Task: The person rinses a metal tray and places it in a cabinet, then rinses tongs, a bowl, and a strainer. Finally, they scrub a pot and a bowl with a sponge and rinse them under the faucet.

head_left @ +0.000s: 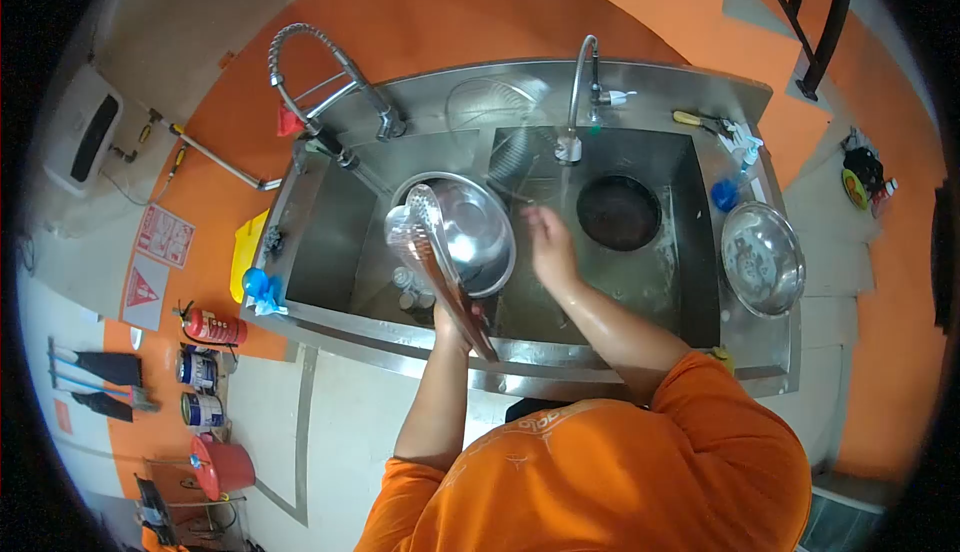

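My left hand [452, 324] is closed around the handles of several long metal serving utensils [425, 242], one head perforated and another slotted. They tilt up over the left basin, in front of a shiny steel bowl [478, 227]. Over the sink divider, my right hand [550, 244] has its fingers curled in at the lower end of a blurred wire tool [512, 160]. This tool looks like a whisk, but motion smears its outline. Cloudy water fills the right basin [600, 297], where a dark round pan [619, 213] lies.
A spring-neck faucet [325, 102] runs water into the left basin; a second faucet [580, 92] stands over the right one. On the right ledge are a wet steel bowl [763, 259], a blue spray bottle [728, 190] and a yellow-handled tool [690, 119]. Small containers [408, 287] lie in the left basin.
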A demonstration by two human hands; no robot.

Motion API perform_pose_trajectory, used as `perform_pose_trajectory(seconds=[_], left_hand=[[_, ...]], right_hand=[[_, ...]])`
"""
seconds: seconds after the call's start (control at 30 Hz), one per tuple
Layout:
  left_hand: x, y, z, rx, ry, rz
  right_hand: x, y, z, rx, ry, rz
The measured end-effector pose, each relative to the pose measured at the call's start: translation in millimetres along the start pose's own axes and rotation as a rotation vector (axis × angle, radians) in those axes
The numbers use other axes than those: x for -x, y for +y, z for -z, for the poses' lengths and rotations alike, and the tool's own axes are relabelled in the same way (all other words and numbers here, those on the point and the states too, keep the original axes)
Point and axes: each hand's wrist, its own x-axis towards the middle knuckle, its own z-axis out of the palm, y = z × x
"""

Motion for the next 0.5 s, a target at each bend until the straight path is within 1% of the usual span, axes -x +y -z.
perform_pose_trajectory(seconds=[0.03, 0.1, 0.13, 0.2, 0.23, 0.3, 0.33, 0.4, 0.43, 0.47, 0.5], left_hand=[[-18.7, -5.3, 11.8, -0.067, -0.048, -0.130], [-30.6, 8.8, 9.9, -0.608, 0.098, -0.492], [-53.5, 11.1, 21.0, -0.729, 0.110, -0.703], [-54.4, 20.5, 5.1, -1.041, 0.141, -1.120], [-25.6, 41.5, -25.6, -1.234, 0.164, -1.330], [-8.5, 65.6, -52.6, -1.602, 0.052, -1.561], [-6.2, 71.5, -63.0, -1.738, 0.053, -1.649], [-3.6, 79.6, -78.0, -1.870, 0.018, -1.688], [-3.7, 82.1, -84.4, -1.936, 0.002, -1.712], [-4.2, 84.1, -89.3, -1.883, -0.013, -1.685], [-8.7, 82.4, -88.6, -1.715, 0.015, -1.590]], right_hand=[[-3.9, 4.0, 16.8, 0.077, 0.070, 0.057], [-9.3, 16.9, 51.0, 0.090, 0.168, 0.042], [-11.3, 23.4, 68.5, 0.102, 0.217, 0.051], [-11.4, 25.2, 98.7, 0.102, 0.297, 0.054], [-9.9, 13.7, 109.8, 0.113, 0.337, -0.016], [-12.2, 29.8, 129.1, 0.114, 0.401, 0.095], [-10.9, 33.1, 136.3, 0.110, 0.417, 0.060], [-7.6, 37.3, 148.1, 0.097, 0.451, -0.008], [-6.5, 39.6, 153.0, 0.091, 0.461, -0.003], [-5.2, 41.1, 156.7, 0.086, 0.472, 0.002], [-4.0, 42.0, 159.3, 0.080, 0.480, 0.008]])
